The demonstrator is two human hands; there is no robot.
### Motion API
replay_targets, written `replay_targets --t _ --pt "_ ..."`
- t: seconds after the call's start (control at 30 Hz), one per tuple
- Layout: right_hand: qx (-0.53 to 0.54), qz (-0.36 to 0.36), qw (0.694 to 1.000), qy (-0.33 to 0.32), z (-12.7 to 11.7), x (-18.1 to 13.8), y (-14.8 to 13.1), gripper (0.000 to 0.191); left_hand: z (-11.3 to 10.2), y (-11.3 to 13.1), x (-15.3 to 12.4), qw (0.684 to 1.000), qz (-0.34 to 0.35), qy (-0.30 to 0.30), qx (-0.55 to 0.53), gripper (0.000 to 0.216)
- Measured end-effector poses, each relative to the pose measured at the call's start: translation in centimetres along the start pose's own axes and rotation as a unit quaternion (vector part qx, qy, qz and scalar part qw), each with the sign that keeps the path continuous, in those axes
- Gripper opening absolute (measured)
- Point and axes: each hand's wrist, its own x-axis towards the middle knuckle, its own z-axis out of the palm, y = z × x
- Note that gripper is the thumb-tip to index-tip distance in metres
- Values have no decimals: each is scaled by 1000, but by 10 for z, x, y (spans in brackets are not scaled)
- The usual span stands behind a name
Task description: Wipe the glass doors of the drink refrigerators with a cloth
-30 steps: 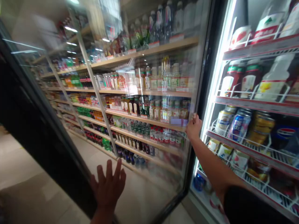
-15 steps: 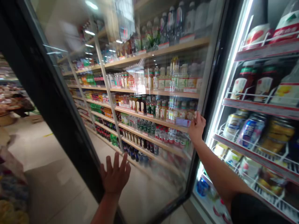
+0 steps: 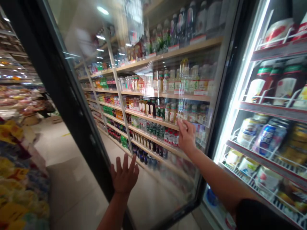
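Note:
A glass cooler door (image 3: 153, 198) with a black frame stands swung out in front of me. My left hand (image 3: 125, 175) is open, its fingers spread, against the door near the left frame bar. My right hand (image 3: 187, 136) is at the middle of the glass, fingers bent and close together with the fingertips toward the pane. Whatever the right fingers may hold is too small and blurred to make out. A pale bluish label (image 3: 200, 128) shows on the glass just right of that hand.
Right of the door, the lit cooler holds cans (image 3: 268, 135) and dark bottles (image 3: 289, 83) on wire-fronted shelves. Through the glass, wooden shelves (image 3: 165, 123) carry rows of drinks. Yellow packages (image 3: 14, 188) are stacked at lower left beside the tiled floor (image 3: 69, 188).
My right hand has moved left across the glass, away from the hinge-side frame and past the pale label. My left hand keeps its place on the door. The view has turned slightly left.

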Motion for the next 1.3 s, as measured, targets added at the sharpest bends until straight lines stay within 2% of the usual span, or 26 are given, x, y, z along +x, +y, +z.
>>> replay_targets --t 0.07,0.13,0.3,0.37,0.5,0.6,0.7,0.83,0.87,1.0,1.03,1.1,1.2,1.23,1.3 --pt "31 -82 995 -47 4 -14 -22 60 -1 0 -1 1000 -7 -4 -12 59" --pt "53 -123 987 -86 6 -18 -40 59 -2 1 -1 1000 -9 -10 -15 56" --pt "37 -42 997 -59 10 9 -60 55 -5 2 1 1000 -1 -16 10 55" --pt "39 -73 994 -71 13 12 -69 54 -6 3 1 1000 4 -13 7 57" --pt "63 -204 968 -134 18 12 -93 48 -6 2 1 1000 5 -20 6 58" --pt "41 -159 979 -122 21 29 -104 49 -5 0 0 1000 1 -15 -5 57" --pt "21 -125 987 -100 23 46 -107 52 -5 0 3 1000 7 -14 0 60" --pt "37 -238 962 -130 24 67 -107 53 -7 1 10 999 34 1 35 68" --pt "36 -245 960 -130 24 75 -107 53 -7 1 11 998 39 6 39 70" --pt "7 -154 986 -68 26 107 -105 54 -7 0 16 998 51 19 43 74" --pt "3 -154 986 -56 27 110 -105 52 -6 0 16 998 52 21 42 74" --pt "3 -231 971 -56 29 107 -107 45 -6 0 16 997 53 25 43 75" --pt "-3 -394 915 -86 29 103 -106 37 -5 -2 16 997 53 23 46 74" --pt "-12 -408 908 -95 28 107 -103 37 -4 -2 16 997 53 20 48 74" --pt "-36 -348 932 -98 26 126 -95 43 -4 -3 17 997 55 21 49 73"
